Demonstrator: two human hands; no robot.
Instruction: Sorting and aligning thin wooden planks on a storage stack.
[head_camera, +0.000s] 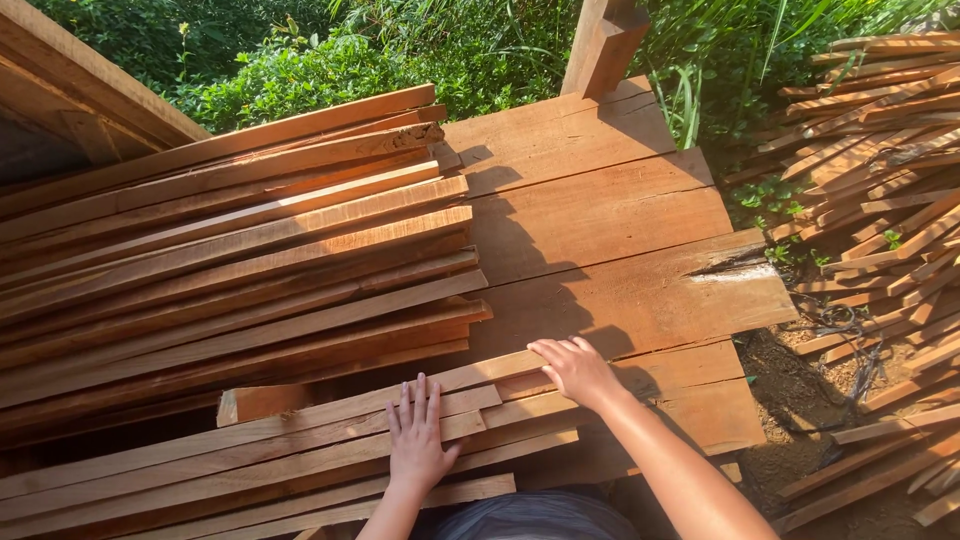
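A small bundle of thin reddish wooden slats (250, 460) lies across the near edge of a rough plank platform (600, 210). My left hand (418, 438) rests flat on top of these slats, fingers spread. My right hand (575, 370) curls over the right ends of the upper slats, fingers bent against them. Both hands touch the wood; neither lifts it. Behind the bundle, a much larger stack of long slats (230, 260) fills the left part of the platform.
Another heap of slats (880, 180) lies on the bare ground at the right. A wooden post (603, 45) stands at the platform's far edge. Green bushes and grass (330, 55) grow beyond. Timber beams (80, 95) cross the upper left corner.
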